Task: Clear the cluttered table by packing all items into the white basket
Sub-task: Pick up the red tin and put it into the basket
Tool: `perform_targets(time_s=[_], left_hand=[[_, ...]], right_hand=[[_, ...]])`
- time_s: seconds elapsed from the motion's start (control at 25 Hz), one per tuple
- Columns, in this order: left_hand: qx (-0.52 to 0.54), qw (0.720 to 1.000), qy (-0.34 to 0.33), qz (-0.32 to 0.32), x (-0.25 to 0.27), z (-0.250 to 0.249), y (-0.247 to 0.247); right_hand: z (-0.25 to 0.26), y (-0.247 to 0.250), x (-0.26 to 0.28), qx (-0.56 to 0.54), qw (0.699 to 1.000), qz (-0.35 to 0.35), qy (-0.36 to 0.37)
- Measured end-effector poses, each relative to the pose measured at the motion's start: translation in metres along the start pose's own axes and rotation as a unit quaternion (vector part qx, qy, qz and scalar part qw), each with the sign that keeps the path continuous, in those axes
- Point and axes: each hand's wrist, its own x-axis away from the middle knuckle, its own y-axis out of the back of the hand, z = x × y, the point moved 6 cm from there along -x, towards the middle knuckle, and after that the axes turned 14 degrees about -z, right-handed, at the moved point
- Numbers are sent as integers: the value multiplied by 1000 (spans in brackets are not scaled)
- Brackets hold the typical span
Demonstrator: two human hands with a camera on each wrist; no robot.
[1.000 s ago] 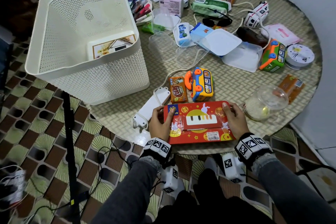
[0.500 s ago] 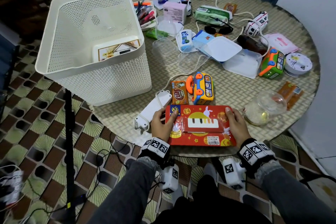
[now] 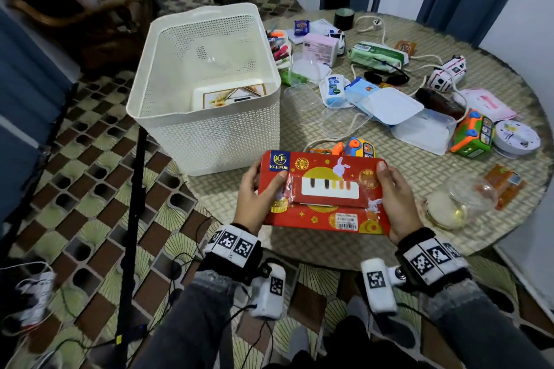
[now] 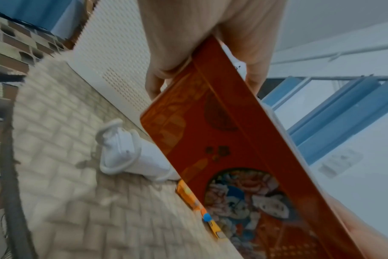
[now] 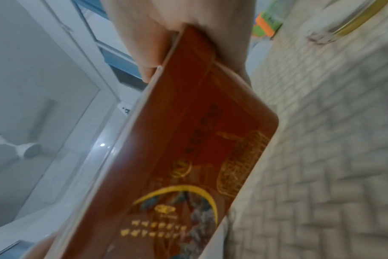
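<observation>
Red box (image 3: 325, 193) now lifted off table (image 3: 419, 171); left hand (image 3: 254, 192) & right hand (image 3: 397, 192) grip ends.

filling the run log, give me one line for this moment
phase: carry | left hand and right hand: grip red box ends | box: above table | white basket: not yet reached

Flat red box (image 3: 325, 193) aloft beside white basket (image 3: 207, 129)

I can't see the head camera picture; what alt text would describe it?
Two hands, left hand and right hand, hold a flat red box by its short ends above a round woven table. A white basket stands on the left; toys, packets and plastic tubs lie scattered beyond.
</observation>
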Motion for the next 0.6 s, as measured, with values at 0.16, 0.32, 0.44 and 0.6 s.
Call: perform_targets(time_s=[0.16,0.32,0.44,0.6], left_hand=[[12,998,-38,-38,4,-28,50],[46,994,-31,-98,8,-49,101],[65,988,-30,-136,9,-61,138],[51,982,-45,-176,14,-73,171]], right_hand=[[8,-44,28,-3,999,51,15],[7,-83,60,26,989,146,20],[7,-108,81,42,980,192,44],[3,-139,96,44,974,215,56]])
